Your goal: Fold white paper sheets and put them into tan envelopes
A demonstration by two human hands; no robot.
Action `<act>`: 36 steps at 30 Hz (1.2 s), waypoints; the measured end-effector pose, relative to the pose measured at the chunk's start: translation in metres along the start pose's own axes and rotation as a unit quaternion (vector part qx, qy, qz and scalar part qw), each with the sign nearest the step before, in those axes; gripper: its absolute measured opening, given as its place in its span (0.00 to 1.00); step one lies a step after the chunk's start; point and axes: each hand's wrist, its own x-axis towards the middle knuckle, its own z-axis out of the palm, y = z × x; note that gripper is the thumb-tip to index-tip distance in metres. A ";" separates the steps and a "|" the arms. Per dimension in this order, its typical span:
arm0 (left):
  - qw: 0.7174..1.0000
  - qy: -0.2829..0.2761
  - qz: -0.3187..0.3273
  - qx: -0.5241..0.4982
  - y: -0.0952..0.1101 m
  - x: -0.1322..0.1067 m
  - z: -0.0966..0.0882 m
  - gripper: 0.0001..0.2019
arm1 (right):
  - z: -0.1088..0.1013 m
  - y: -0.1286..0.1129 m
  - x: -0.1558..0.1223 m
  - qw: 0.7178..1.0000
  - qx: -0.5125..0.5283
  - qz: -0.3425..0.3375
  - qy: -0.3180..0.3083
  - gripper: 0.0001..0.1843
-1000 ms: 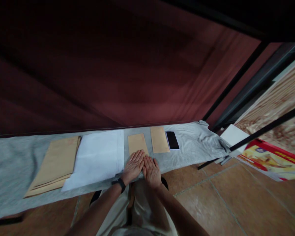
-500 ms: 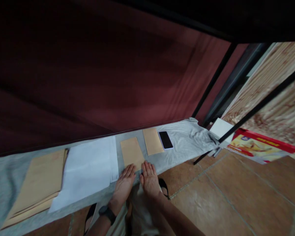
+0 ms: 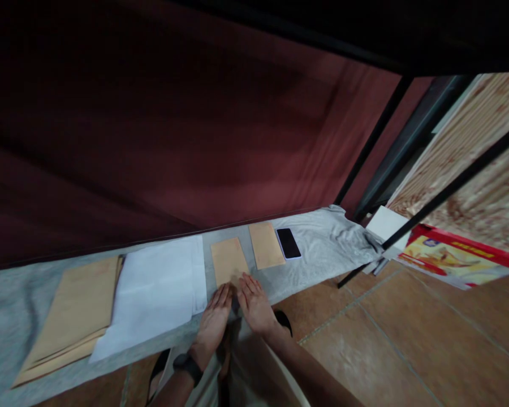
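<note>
A small brown envelope (image 3: pixel 229 257) lies flat on the grey cloth in front of me. My left hand (image 3: pixel 215 314) rests with flat, outstretched fingers on its near left corner. Beside it, my right hand (image 3: pixel 254 302) lies with its fingers stretched over the near right part of the envelope. Neither hand grips anything. A second small brown envelope (image 3: pixel 266 246) sits just to the right, untouched, and a dark-screened phone (image 3: pixel 289 243) is alongside it.
White paper sheets (image 3: pixel 156 288) and a stack of large brown envelopes (image 3: pixel 76 305) lie to the left on the grey cloth (image 3: pixel 318 243). Black frame bars (image 3: pixel 373 141) rise at the right. A red and yellow box (image 3: pixel 458 254) stands on the tiled floor.
My right hand has slid left and slightly forward over the envelope, closer to my left hand. The left hand stays at the near left corner. The view has shifted slightly.
</note>
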 end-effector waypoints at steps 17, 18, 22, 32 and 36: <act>0.980 0.188 0.059 0.040 0.000 -0.009 0.016 0.22 | 0.054 0.033 0.109 0.991 -0.092 0.000 -0.098 0.32; 0.980 0.187 0.057 0.042 0.000 -0.009 0.017 0.22 | 0.057 0.034 0.114 0.991 -0.093 0.006 -0.098 0.33; 0.981 0.179 0.053 0.043 -0.002 -0.011 0.020 0.23 | 0.064 0.037 0.131 0.991 -0.093 0.023 -0.093 0.33; 0.983 0.177 0.044 0.022 0.002 -0.010 0.016 0.23 | 0.065 0.035 0.105 0.992 -0.109 0.016 -0.066 0.34; 0.983 0.177 0.046 0.030 0.003 -0.009 0.015 0.22 | 0.058 0.034 0.070 0.993 -0.111 -0.001 -0.039 0.33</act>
